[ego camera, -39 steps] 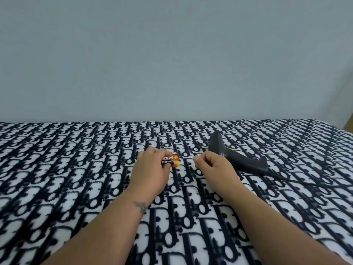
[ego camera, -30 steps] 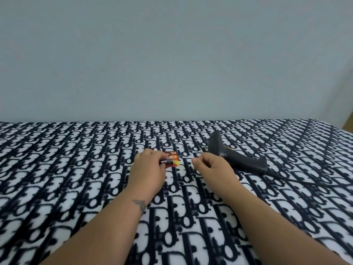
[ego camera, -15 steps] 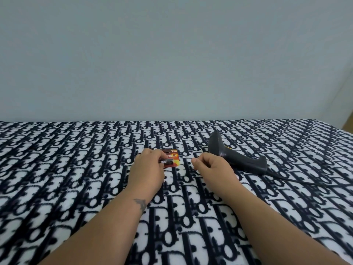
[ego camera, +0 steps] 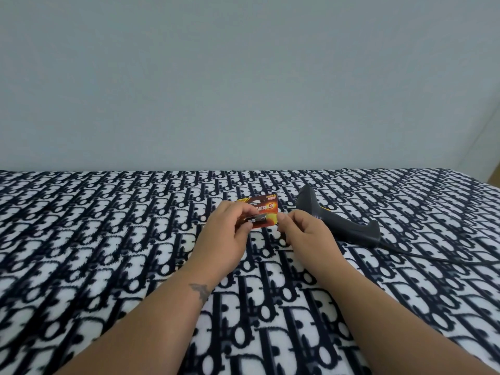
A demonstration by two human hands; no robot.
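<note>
A person's left hand (ego camera: 230,234) pinches a red-and-orange battery card (ego camera: 266,208) by its left side, fingers (ego camera: 247,212) curled over the front, lifting it just clear of the patterned blanket (ego camera: 108,239). The right hand (ego camera: 305,231) is curled too, its thumb tip and forefinger nipping the card's lower right edge, so the card sits between the two sets of fingers. A corded handheld barcode scanner (ego camera: 338,223) lies just right of the right fingers, its cable (ego camera: 411,255) trailing away. The grip looks shallow. A tug to tear the pack could flick the small battery onto the busy print, where it would be hard to spot, and the right wrist could snag the scanner.
</note>
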